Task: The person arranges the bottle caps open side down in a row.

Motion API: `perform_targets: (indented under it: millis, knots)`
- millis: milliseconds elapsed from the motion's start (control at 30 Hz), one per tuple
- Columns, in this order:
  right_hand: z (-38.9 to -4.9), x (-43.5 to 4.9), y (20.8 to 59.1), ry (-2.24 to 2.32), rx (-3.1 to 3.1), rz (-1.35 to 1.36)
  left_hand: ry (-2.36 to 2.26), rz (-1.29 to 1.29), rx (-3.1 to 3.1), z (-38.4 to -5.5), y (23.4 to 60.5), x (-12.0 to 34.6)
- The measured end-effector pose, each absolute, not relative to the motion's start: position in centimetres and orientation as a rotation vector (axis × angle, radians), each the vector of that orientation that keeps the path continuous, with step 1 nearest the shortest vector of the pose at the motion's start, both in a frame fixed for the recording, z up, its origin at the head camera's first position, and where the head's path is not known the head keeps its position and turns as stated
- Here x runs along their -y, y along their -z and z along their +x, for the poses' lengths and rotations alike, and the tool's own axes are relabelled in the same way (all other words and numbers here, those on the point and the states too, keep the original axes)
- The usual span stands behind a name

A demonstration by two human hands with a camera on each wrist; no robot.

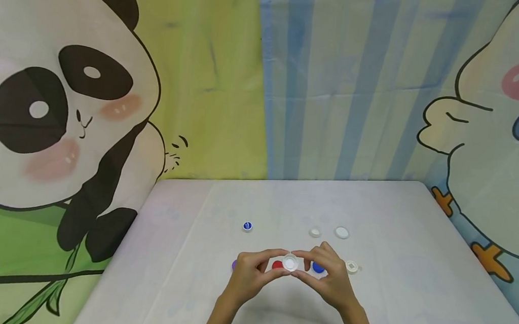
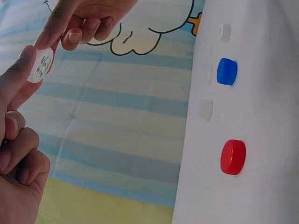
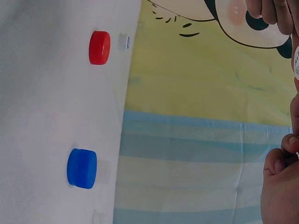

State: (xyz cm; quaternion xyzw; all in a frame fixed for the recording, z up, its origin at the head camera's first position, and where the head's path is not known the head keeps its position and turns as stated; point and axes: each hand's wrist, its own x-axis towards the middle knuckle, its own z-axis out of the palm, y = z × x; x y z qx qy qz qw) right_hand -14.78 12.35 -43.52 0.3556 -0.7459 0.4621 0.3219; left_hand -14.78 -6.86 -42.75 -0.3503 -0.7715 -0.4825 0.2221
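A white bottle cap (image 1: 290, 262) is held up over the table between both hands, its hollow side towards the head camera. My left hand (image 1: 249, 277) pinches it from the left with thumb and index finger. From the right, the thumb and index finger of my right hand (image 1: 331, 280) pinch the same cap. Greenish print marks the outer face of this white cap (image 2: 42, 66) in the left wrist view. Behind the hands lie a red cap (image 1: 277, 264) and a blue cap (image 1: 318, 269), both partly covered in the head view.
On the white table (image 1: 413, 296), a purple cap (image 1: 234, 265) peeks out beside the left hand. Farther back sit a blue-and-white cap (image 1: 247, 226) and two pale caps, one small (image 1: 315, 232), one wider (image 1: 342, 232). Another white cap (image 1: 351, 267) lies right of the right hand.
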Motion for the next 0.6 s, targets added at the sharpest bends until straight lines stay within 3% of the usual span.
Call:
perform_targets:
  millis: [333, 600]
  knots:
    - [-14.6, -12.2, 43.6, -1.232, 1.952, 0.916, 1.374, -0.953, 2.168, -14.6, 43.0, 7.0]
    - [-14.6, -12.0, 43.9, -1.236, 1.934, 0.938, 1.966, -0.556, 2.479, -14.8, 43.7, 7.9]
